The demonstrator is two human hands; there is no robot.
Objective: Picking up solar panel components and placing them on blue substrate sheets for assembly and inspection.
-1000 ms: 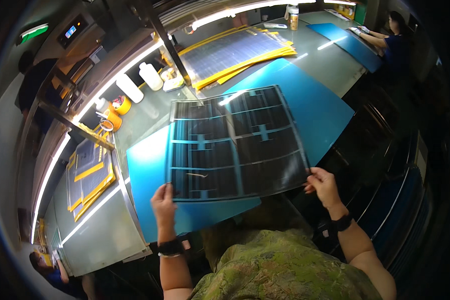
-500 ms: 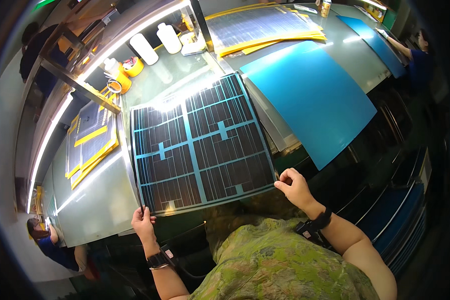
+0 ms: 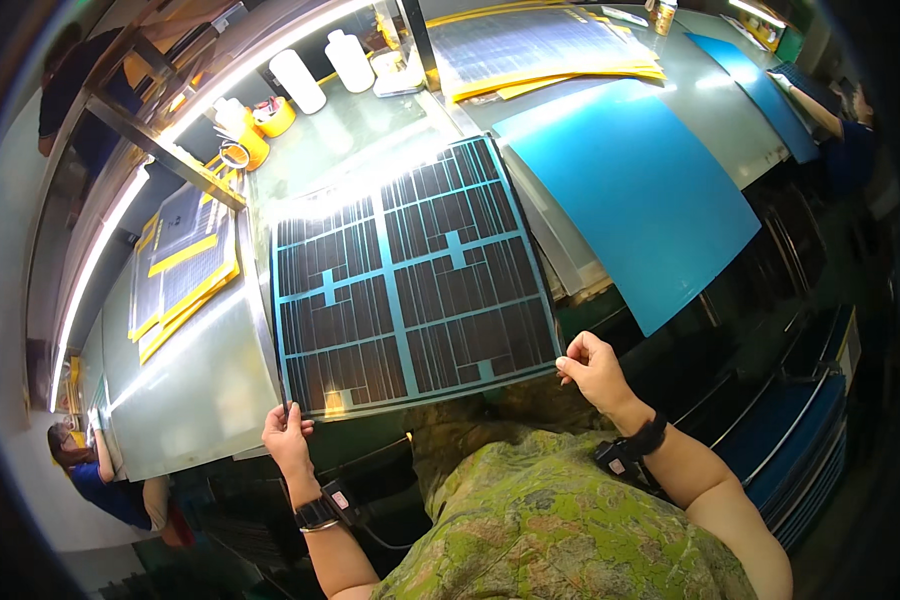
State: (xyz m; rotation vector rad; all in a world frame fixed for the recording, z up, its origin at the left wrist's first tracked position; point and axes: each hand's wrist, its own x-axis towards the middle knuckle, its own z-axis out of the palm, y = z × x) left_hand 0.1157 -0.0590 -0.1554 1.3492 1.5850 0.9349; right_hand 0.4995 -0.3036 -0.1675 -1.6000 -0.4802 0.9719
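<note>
A large dark panel (image 3: 355, 322) with blue lines in a repeated block pattern slants over the near edge of the bench, its far part in lamp glare. My left hand (image 3: 288, 436) pinches its near left corner between thumb and fingers. At the near right corner my right hand (image 3: 595, 370) is closed in a pinch on the panel's edge. Right of the panel lies a plain blue sheet (image 3: 635, 200), overhanging the bench's front edge.
Yellow-edged film sheets lie in a stack (image 3: 530, 45) at the back and another stack (image 3: 185, 270) at the left. White bottles (image 3: 297, 82) and orange tape rolls (image 3: 273, 117) stand behind the panel. A metal lamp frame (image 3: 165, 170) crosses overhead. Other people work at far left and right.
The view has shifted slightly, moving the bench rightward in the picture. The panel's near edge sits a little higher in view. Both hands keep their pinch. A person at far right has moved.
</note>
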